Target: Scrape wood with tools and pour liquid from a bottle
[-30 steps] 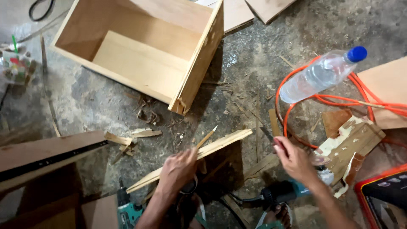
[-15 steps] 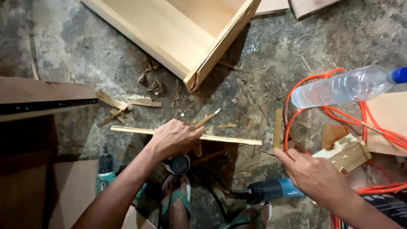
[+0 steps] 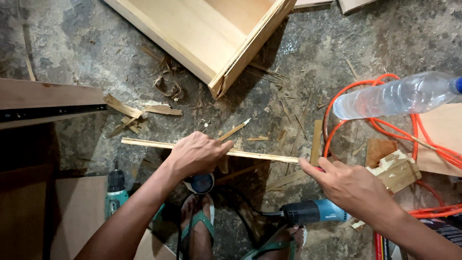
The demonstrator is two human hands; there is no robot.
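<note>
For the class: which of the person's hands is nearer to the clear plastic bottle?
Right. The right hand lies below the bottle; the left hand is far to its left.

This is a rough woodworking shop, worked at floor level on a bare, stained concrete floor littered with wood splinters and offcuts. Beyond the two hands gripping a thin wooden strip stands an unfinished plywood box, while a teal power tool lies just below the grip. A cordless drill rests lower left and a coiled orange extension cord to the right.
</note>
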